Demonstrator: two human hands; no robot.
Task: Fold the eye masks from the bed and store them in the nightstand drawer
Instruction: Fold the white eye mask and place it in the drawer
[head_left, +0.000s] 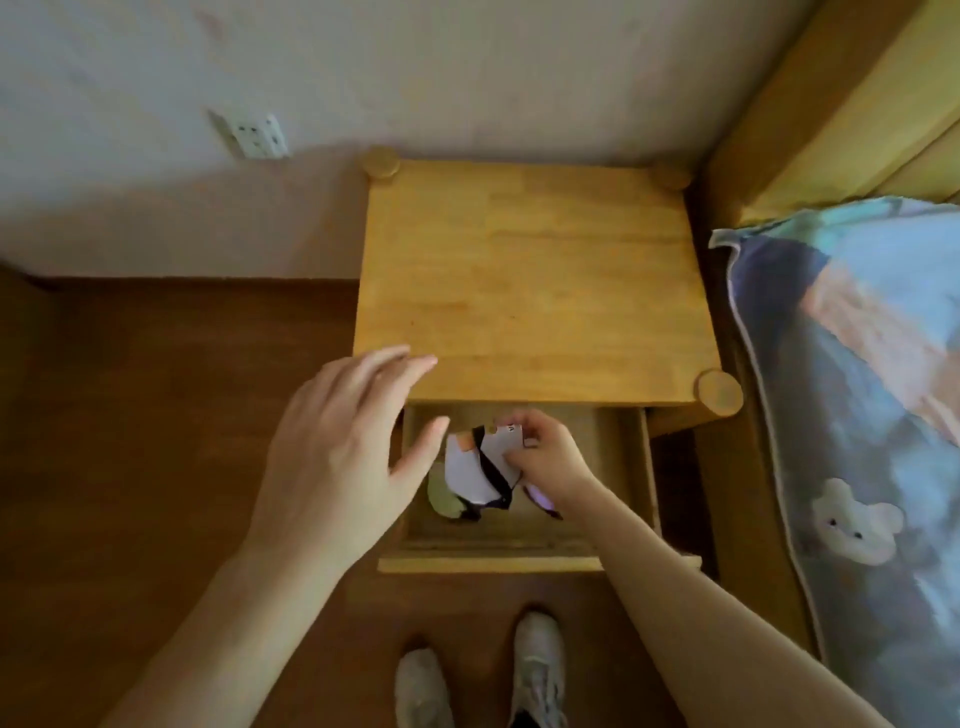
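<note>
Right hand pinches a folded mask inside the open drawer; left hand, fingers spread, hovers just left of it.

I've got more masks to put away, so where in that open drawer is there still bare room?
The drawer is bare along its right side, between the right hand and the right wall, and along the front edge. The left and middle are crowded: the white eye mask, a green one, and the left hand overhead.
</note>
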